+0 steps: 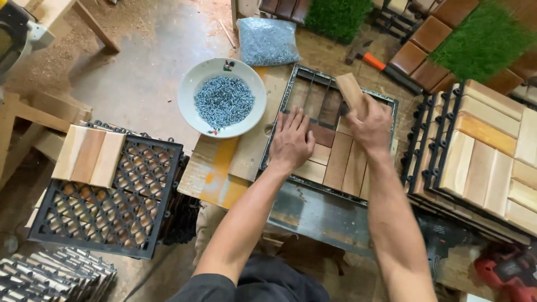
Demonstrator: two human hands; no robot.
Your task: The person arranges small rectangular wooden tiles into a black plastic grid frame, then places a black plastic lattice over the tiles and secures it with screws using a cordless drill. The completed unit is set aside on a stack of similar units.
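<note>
Item 1 – metal jig frame (391, 106), centre bench. Square, dark, thin-walled; near half is filled w/ wood slats (338, 162) laid side by side, pale to reddish-brown, smooth-sawn. Far-left part is open, crossbars visible. Frame is judged to serve as a locating edge so slats are kept square.

Item 2 – left hand (292, 141). Laid flat, fingers spread, palm down on slats at frame's left side; nothing is gripped. Judged as a hold-down so seated pieces are not shifted.

Item 3 – right hand (370, 124). Fingers are closed round a wood slat (349, 89), pale, rectangular, tilted up and away over frame's far-right part, apart from the laid row.

Item 4 – white bowl (190, 106), left of frame, just beside it; shallow, glazed, heaped w/ small silvery screws (224, 102). Kept w/in arm's reach, prob. for access.

Item 5 – clear bag of screws (267, 40), far of bowl; lumpy, glossy.

Item 6 – black plastic grid tile (112, 196), near left; open lattice, three slats lying on its far-left corner. More grids are stacked beneath.

Item 7 – finished wood tiles (492, 156), right; slats on black bases w/ edge loops, stacked.

Item 8 – hammer (375, 61), far, orange handle; red power tool (512, 268), near right. Green turf pieces (481, 39), far right. Sawdust is seen on floor, far left.
</note>
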